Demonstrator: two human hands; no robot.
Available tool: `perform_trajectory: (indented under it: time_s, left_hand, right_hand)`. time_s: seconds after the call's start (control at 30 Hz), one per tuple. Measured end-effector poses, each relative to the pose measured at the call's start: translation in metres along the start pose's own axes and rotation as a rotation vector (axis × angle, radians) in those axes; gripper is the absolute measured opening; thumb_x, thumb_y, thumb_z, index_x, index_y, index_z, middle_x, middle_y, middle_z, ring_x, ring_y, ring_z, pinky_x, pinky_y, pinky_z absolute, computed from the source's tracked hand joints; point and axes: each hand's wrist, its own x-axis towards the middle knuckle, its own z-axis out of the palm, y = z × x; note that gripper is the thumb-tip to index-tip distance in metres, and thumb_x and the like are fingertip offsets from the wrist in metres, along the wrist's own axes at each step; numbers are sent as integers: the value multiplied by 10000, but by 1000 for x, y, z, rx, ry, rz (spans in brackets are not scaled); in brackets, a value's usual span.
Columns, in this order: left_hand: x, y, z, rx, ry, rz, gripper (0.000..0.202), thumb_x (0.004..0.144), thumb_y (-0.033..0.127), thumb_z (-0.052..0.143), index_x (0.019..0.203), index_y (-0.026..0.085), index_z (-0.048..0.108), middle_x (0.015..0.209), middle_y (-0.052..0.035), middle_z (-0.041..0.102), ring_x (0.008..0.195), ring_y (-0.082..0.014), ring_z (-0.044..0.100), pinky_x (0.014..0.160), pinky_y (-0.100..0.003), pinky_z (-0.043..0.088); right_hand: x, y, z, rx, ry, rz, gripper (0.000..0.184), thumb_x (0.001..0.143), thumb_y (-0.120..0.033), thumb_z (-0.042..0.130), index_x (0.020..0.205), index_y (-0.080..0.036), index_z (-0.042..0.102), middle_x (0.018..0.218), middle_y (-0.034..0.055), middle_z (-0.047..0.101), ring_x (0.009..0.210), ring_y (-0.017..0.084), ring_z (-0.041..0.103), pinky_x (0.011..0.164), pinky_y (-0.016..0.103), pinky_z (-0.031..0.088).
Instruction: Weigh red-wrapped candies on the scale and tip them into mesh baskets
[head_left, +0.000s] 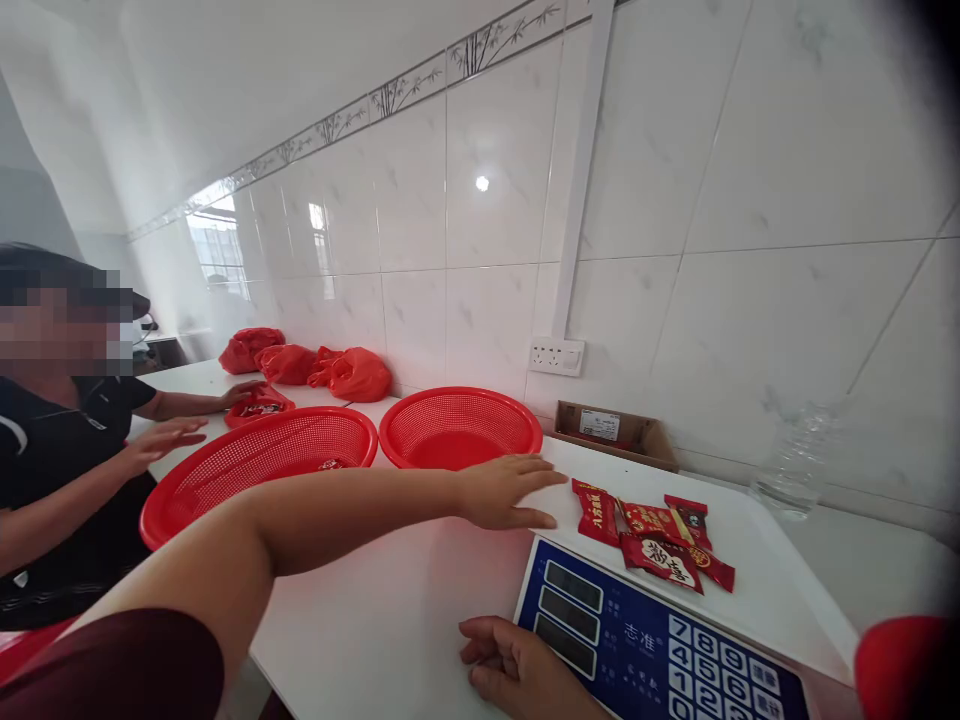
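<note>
My left hand reaches across with its fingers stretched out and holds nothing. Its fingertips are just left of several red snack packets with printed Chinese characters, which lie bunched on the white tray of a weighing scale. The scale's blue panel has dark display windows and a number keypad. By the panel's left edge, my right hand rests low with its fingers loosely curled and nothing visible in them.
Two red plastic baskets stand left of the scale. A cardboard box and a clear plastic bottle are near the tiled wall. Red bags line the back. At left, a person handles an open red bag.
</note>
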Motion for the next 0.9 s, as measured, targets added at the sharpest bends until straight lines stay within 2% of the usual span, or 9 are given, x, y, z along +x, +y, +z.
perform_trajectory:
  time_s: [0.1,0.23,0.3,0.37,0.53,0.63,0.7,0.8,0.9]
  left_hand:
    - [39,24,15,-48,-48,108,696,859,544,437,1416,178,236,1459,-135,263,1372,-259,144,1095,-418,150]
    - [81,47,36,-74,-102,75,831,783,691,400,1431,225,170,1478,-145,197,1369,-318,107,1056,-528,152]
    - [97,54,44,-26,-127,69,840,754,737,369,1419,248,209,1457,-137,254,1346,-337,183,1029,-560,170]
    - [108,56,49,45,-113,64,815,746,748,357,1390,255,281,1389,-131,369,1286,-342,300,1005,-551,215]
    - [118,46,53,97,-9,25,631,786,683,384,1207,223,480,1112,-111,568,1065,-280,517,854,-407,407]
    - [117,38,52,89,24,-13,474,844,582,387,1118,220,522,1048,-90,597,987,-256,565,744,-348,446]
    - [115,35,48,81,86,-52,439,857,559,385,1086,214,531,1049,-82,605,964,-251,577,714,-331,446]
    - [112,31,35,57,197,-129,444,873,567,349,1046,204,536,1016,-70,623,919,-238,593,682,-309,441]
    - [106,21,12,34,283,-216,468,878,585,312,1026,202,537,975,-64,631,888,-221,596,657,-287,434]
  right_hand:
    - [-1,-1,0,37,6,-10,596,629,-496,702,1105,-161,573,1024,89,604,934,188,572,843,310,428]
    - [-6,-6,1,79,16,2,653,595,-518,727,1108,-150,560,1026,98,592,940,194,568,841,315,432]
    - [-8,-8,2,87,21,-13,645,600,-522,726,1101,-151,560,1015,93,592,940,192,567,845,317,429]
    - [-9,-10,2,82,26,-32,620,612,-519,720,1093,-159,568,1007,85,594,936,188,568,849,317,427]
    - [-12,-11,3,75,32,-35,612,625,-512,714,1104,-160,573,1023,85,596,942,185,569,861,311,424]
    - [-12,-11,3,78,34,-37,632,615,-526,715,1110,-161,568,1023,82,598,928,180,576,849,300,429]
    - [-12,-10,3,72,27,-41,633,619,-532,709,1112,-163,566,1025,82,599,929,179,577,845,297,430]
    - [-11,-9,2,65,17,-42,614,629,-516,709,1108,-161,565,1030,84,601,943,180,575,849,298,429]
    - [-10,-7,2,68,30,-41,593,630,-485,717,1100,-155,570,1022,85,604,931,180,577,841,303,433]
